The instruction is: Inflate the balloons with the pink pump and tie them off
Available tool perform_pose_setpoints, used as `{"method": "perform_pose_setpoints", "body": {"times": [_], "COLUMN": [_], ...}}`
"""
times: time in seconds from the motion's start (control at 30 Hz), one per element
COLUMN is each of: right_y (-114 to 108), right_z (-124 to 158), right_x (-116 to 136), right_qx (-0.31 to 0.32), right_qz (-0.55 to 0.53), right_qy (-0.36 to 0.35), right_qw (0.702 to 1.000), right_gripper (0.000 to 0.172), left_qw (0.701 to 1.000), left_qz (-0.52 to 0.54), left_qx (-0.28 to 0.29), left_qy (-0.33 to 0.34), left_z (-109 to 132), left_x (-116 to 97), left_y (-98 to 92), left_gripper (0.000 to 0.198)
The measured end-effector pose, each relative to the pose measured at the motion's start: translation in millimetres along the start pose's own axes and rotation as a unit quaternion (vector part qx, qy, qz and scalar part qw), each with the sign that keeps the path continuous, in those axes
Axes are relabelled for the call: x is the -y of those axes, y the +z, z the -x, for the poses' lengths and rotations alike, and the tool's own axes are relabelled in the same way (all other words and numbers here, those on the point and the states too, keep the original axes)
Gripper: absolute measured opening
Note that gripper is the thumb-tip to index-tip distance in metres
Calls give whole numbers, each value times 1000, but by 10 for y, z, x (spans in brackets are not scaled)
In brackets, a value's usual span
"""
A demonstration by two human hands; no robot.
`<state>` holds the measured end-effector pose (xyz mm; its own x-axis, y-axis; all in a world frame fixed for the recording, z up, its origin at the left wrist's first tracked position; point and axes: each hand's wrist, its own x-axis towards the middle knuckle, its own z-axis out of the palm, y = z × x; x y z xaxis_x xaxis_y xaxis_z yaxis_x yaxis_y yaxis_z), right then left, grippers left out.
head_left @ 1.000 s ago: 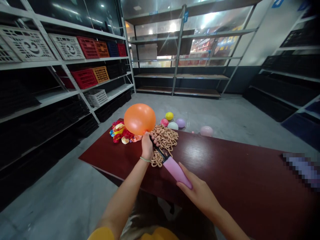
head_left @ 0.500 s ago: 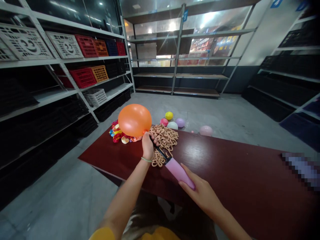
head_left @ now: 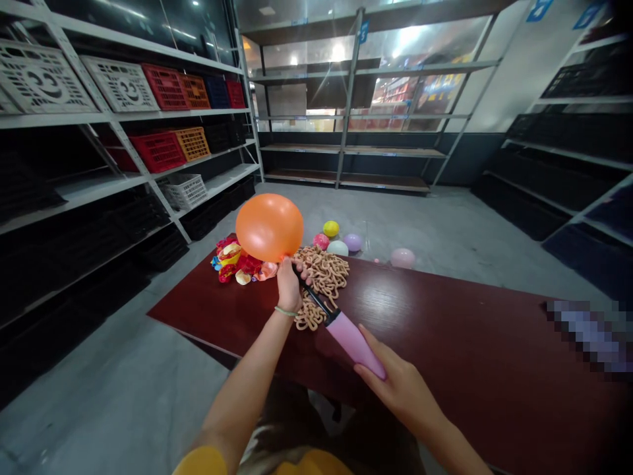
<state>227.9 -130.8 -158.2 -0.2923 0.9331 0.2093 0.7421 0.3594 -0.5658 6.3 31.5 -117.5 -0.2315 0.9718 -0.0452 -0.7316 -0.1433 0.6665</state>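
Note:
An inflated orange balloon (head_left: 270, 226) sits on the tip of a hand pump with a pink barrel (head_left: 353, 342) and a black front end. My left hand (head_left: 289, 284) is closed round the balloon's neck and the pump's black nozzle. Lower right, my right hand (head_left: 398, 379) grips the pink barrel near its back end. Beneath and beyond my left hand lies a heap of tan cord-like loops (head_left: 324, 272) on the dark red table (head_left: 420, 323). Left of it is a pile of uninflated balloons (head_left: 240, 264) in several colours, partly hidden by the orange balloon.
Several inflated balloons, among them a yellow one (head_left: 331, 228) and a pale pink one (head_left: 403, 258), lie on the floor past the table. A blurred-out purple item (head_left: 588, 333) is at the table's right end. Shelves with crates (head_left: 165, 87) stand at left.
The view has shifted slightly. The orange balloon has risen a little, uncovering more of the balloon pile. Both hands keep their hold on the pump.

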Motion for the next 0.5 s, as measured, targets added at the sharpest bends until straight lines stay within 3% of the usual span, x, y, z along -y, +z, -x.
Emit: {"method": "perform_pose_setpoints", "body": {"times": [0.13, 0.3, 0.5], "right_y": [5, 111, 198], "right_z": [8, -287, -380], "right_x": [5, 174, 196], "right_qx": [-4, 7, 7], "right_qz": [-1, -57, -78], "right_qy": [18, 62, 35], "right_qw": [1000, 996, 996], "right_gripper": [61, 60, 61], "left_qw": [1000, 999, 998], "left_qz": [-2, -41, -55], "left_qx": [3, -7, -8], "left_qy": [9, 0, -20], "left_z": [30, 195, 308], "left_x": [43, 169, 165], "left_y": [12, 1, -70], "left_gripper": [27, 28, 30]}}
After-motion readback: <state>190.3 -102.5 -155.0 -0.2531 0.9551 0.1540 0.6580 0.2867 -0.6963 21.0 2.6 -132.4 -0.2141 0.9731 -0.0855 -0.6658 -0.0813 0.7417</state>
